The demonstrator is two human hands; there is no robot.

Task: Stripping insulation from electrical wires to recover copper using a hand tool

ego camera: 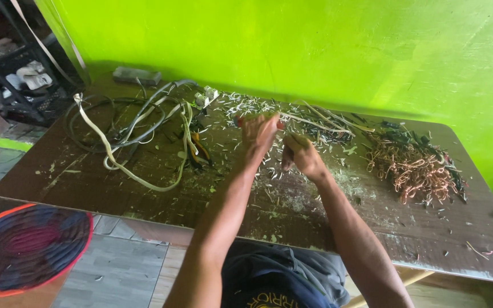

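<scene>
My left hand (259, 134) is closed around a small tool with a red handle tip and the end of a thin pale wire (320, 122) that runs off to the right over the table (315, 228). My right hand (302, 155) sits just right of it, fingers curled on the same wire. A heap of bare copper wire (415, 168) lies at the right. Grey and cream cables (138, 128) tangle at the left, with orange-handled pliers (199, 149) beside them. Insulation shavings (246, 108) litter the tabletop.
A bright green wall (315, 45) backs the table. A grey block (136, 75) lies at the far left corner. A round woven mat (27, 245) sits on the floor at left, and dark crates (24, 74) stand behind it.
</scene>
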